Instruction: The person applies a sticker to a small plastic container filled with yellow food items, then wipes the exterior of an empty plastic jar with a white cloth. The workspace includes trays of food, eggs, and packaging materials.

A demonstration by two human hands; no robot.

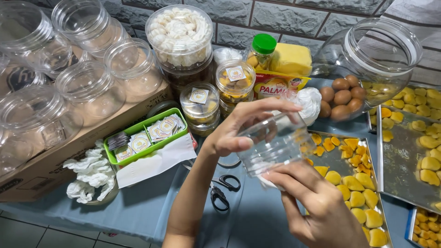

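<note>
My left hand (239, 131) and right hand (317, 206) both grip an empty clear jar (273, 144); the cookies (356, 186) just right of it are still unpacked on the tray (337, 158).

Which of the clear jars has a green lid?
The small jar at the back, beside the yellow block. The sealed jars near it have clear lids with stickers; those on the cardboard box are open.
</note>
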